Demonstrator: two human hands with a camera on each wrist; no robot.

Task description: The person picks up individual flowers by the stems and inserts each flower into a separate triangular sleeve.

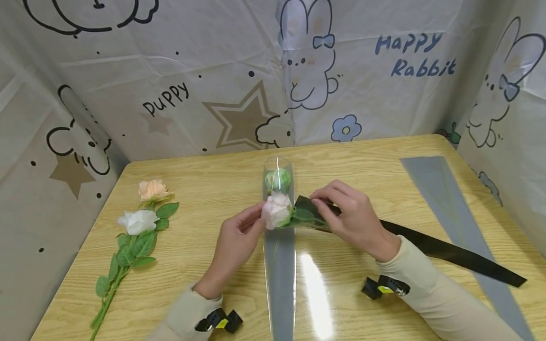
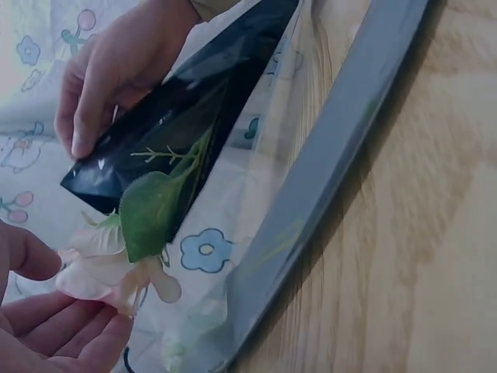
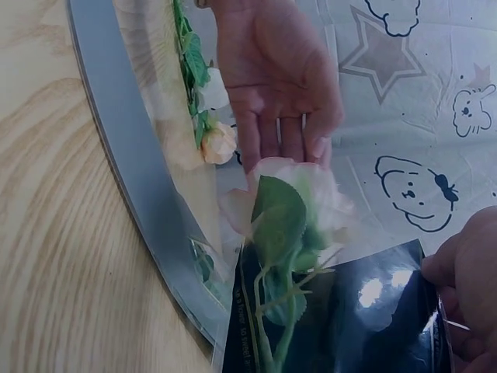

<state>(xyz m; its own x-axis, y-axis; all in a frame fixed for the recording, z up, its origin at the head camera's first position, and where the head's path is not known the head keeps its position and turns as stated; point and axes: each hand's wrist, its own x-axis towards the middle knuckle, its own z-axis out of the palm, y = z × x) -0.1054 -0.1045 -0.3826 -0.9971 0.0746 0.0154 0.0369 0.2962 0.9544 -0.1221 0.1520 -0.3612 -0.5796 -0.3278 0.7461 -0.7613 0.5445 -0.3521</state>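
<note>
Pink rose is held over the middle of the worktop, between the two hands, bloom to the left, stem running right. Leftmost: white rose and peach rose, lying with blooms toward the far side and stems together toward the near edge; well apart from the hands, presumably to leave working room. Next, left hand: its grip lightly grasps the pink rose by the bloom, thumb at one side, fingers underneath, probably to steer the head without crushing petals. At centre, gray sleeve lies lengthwise, clear mouth at the far end, with a green bloom inside; in the head view the pink rose hides part of this sleeve. Right of that, right hand: its grip pinches black sleeve at the edge of the mouth, likely to stop the film collapsing round the leaves. Stem and leaf of the pink rose show against the black face, apparently behind a clear front; bloom sits outside the mouth. Cannot tell how far down the stem reaches. Black sleeve's narrow tail slants right and nearer, crossing over second gray sleeve, at far right.
</note>
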